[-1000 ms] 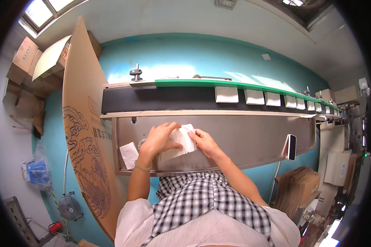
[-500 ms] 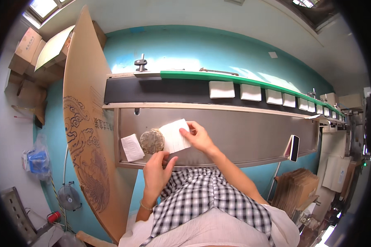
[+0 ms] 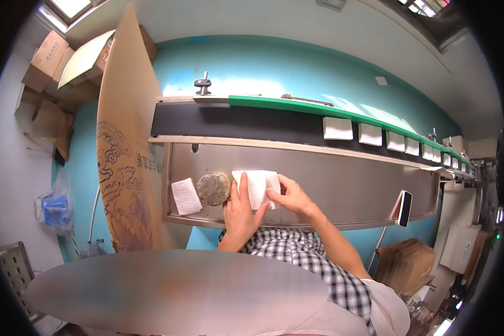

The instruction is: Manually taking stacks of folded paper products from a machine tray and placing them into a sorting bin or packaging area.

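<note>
White paper (image 3: 256, 186) with a crease down it lies between my two hands on the metal tray. My left hand (image 3: 242, 213) grips its left side, the fingers along that edge and the thumb at the near side. With thumb and fingers, my right hand (image 3: 292, 196) pinches the right edge. Touching or very near my left fingers is a round, flat, mottled grey-brown disc (image 3: 213, 189). A white folded paper (image 3: 186, 197) rests left of the disc. What lies under the creased paper is hidden.
Behind the metal tray (image 3: 353, 185) runs a black conveyor belt (image 3: 235, 124) with a green rail, bearing several white packets (image 3: 337, 129). A phone (image 3: 405, 209) stands at the tray's right. A tall cardboard sheet (image 3: 130, 129) bounds the left side. A blurred oval covers the lower left.
The white paper now looks creased and narrower. My left hand has come off the disc's near edge onto the paper. Packets on the belt have moved right.
</note>
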Demonstrator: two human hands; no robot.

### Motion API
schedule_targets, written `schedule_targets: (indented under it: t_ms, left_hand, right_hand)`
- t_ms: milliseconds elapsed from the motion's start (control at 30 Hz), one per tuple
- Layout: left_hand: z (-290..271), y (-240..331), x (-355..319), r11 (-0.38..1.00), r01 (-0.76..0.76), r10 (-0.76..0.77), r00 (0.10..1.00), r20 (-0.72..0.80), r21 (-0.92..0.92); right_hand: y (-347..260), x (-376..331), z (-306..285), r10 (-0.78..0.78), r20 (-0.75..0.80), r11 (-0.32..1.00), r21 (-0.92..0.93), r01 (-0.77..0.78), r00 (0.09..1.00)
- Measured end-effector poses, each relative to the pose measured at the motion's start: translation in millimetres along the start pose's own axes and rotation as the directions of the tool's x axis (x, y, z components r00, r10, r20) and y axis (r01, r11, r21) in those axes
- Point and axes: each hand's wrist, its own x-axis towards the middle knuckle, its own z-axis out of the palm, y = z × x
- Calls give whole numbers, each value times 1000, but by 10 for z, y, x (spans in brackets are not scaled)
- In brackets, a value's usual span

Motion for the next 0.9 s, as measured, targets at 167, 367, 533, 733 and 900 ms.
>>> schedule_targets:
  t_ms: [167, 367, 533, 733, 900]
  left_hand:
    - [216, -24, 227, 999, 8, -12, 996, 86, 44]
    - [421, 109, 427, 941, 65, -52, 998, 47, -333]
    - [418, 144, 507, 880, 179, -130, 982, 138, -441]
    - [422, 57, 505, 957, 48, -51, 999, -4, -285]
    - [324, 156, 509, 825, 258, -205, 966, 159, -504]
  right_hand:
    - [2, 406, -556, 125, -397, 877, 472, 85, 909]
    - [72, 164, -180, -90, -432, 993, 30, 114, 897]
    - [-12, 172, -96, 38, -408, 979, 196, 47, 912]
    - [-86, 59, -246, 209, -134, 969, 162, -186, 969]
    - [65, 386, -669, 185, -511, 831, 537, 144, 840]
